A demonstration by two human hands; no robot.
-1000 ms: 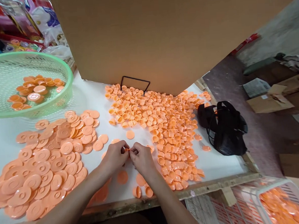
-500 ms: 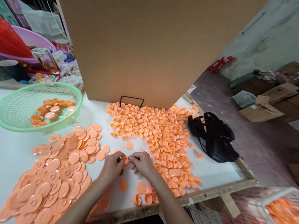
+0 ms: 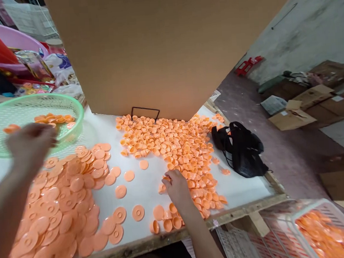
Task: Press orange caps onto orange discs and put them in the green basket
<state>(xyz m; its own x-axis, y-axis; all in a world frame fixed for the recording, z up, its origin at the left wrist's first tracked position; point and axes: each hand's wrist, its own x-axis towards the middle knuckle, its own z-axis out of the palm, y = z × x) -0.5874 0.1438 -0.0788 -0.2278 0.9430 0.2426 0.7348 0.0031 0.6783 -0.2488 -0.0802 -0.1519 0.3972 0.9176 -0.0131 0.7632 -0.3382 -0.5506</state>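
My left hand (image 3: 33,144), smeared by motion, is over the near side of the green mesh basket (image 3: 79,112); I cannot make out whether its fingers hold anything. Small orange plastic pieces (image 3: 58,119) lie inside the basket, partly behind that hand. At the left edge of the cup pile (image 3: 188,151), my right hand (image 3: 177,187) has its fingers closed on a small orange plastic cup (image 3: 166,179). Another orange cup (image 3: 162,189) sits just below those fingertips. Flat orange discs (image 3: 56,208), many with a raised ring, are heaped on the left, below the basket.
A large cardboard box (image 3: 154,47) stands behind the cups, with a black wire frame (image 3: 144,108) at its foot. A black bag (image 3: 244,151) lies at the table's right side. Below the right edge is a white crate (image 3: 298,214) of orange pieces. Cartons (image 3: 294,114) sit on the floor.
My hands were together at the middle over a small orange piece. The left has swung left to the basket; the right has moved right to the cups. The view has shifted slightly.
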